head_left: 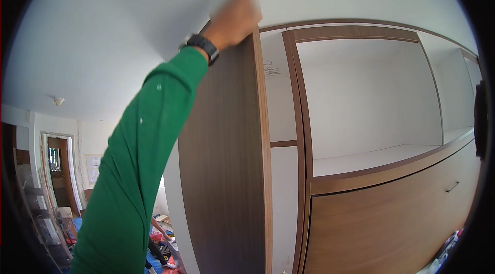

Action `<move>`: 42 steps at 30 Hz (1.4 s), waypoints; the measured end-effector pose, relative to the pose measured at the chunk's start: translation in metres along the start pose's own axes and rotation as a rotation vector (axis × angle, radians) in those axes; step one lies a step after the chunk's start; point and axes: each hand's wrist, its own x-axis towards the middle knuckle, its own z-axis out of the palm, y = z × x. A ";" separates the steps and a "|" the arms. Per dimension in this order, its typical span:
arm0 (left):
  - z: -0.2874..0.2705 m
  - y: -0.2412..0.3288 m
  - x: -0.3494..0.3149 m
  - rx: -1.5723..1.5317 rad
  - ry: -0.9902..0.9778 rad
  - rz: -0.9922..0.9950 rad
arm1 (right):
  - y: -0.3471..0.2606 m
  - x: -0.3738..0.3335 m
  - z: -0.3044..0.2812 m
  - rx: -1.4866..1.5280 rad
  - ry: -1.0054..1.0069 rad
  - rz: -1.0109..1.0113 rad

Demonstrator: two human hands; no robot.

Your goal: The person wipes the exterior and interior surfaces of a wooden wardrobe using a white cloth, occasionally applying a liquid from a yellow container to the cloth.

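My left hand [237,20], in a green sleeve with a black watch at the wrist, is raised to the top of a tall dark wood panel [224,155]. Its fingers look closed around the panel's upper edge, though the hand is partly blurred and the fingertips are hidden. The panel stands upright with its lighter brown edge facing right, next to a narrow white compartment [282,103] with a shelf. My right hand is out of the picture.
Right of the panel is a built-in cabinet with a wood frame [361,31], a white open niche [361,98] and a brown front [392,222] with a handle [452,187]. The ceiling [129,21] lies close above. At lower left, another person's arm [161,228] shows among scattered items.
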 end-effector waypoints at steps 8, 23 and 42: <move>-0.025 -0.021 0.063 0.577 -0.150 0.138 | -0.002 0.004 -0.006 0.001 -0.025 0.029; -0.039 -0.003 0.048 0.839 -0.426 0.563 | -0.001 -0.005 -0.011 0.019 -0.066 0.045; -0.004 0.159 -0.212 -0.118 -0.157 0.033 | -0.001 -0.020 -0.011 -0.020 -0.049 -0.010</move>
